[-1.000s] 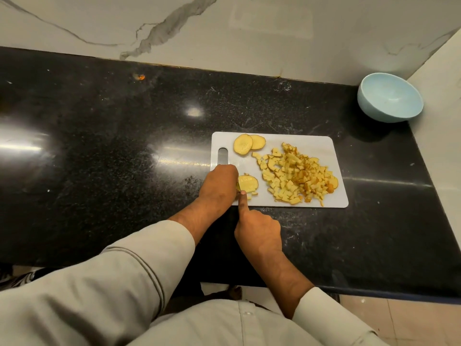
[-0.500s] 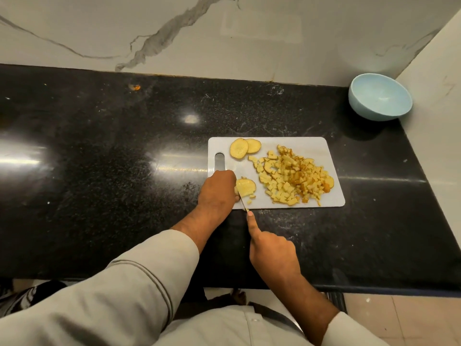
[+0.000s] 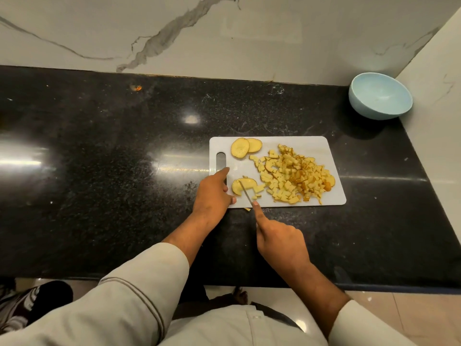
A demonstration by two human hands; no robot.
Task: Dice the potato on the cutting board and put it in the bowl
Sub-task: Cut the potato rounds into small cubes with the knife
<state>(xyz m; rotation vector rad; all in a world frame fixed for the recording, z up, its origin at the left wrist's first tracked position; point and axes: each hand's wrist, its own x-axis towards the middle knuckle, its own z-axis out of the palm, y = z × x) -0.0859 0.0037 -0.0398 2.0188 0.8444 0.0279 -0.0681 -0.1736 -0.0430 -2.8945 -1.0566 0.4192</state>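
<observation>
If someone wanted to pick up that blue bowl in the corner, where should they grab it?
Probably the bowl's near-left rim, reaching from the open counter side: walls close in behind and to its right, and it sits upright and looks empty, so fingers can hook over the edge.

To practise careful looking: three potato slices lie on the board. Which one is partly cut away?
The near slice, under the knife blade beside the left hand. The two overlapping far slices are whole rounds.

A kitchen: a polished black stone counter [image 3: 99, 171] is running along a veined marble wall [image 3: 174, 33]; a cutting board [image 3: 299, 143] is lying on it, a bowl [image 3: 380, 98] sitting nearby.
</observation>
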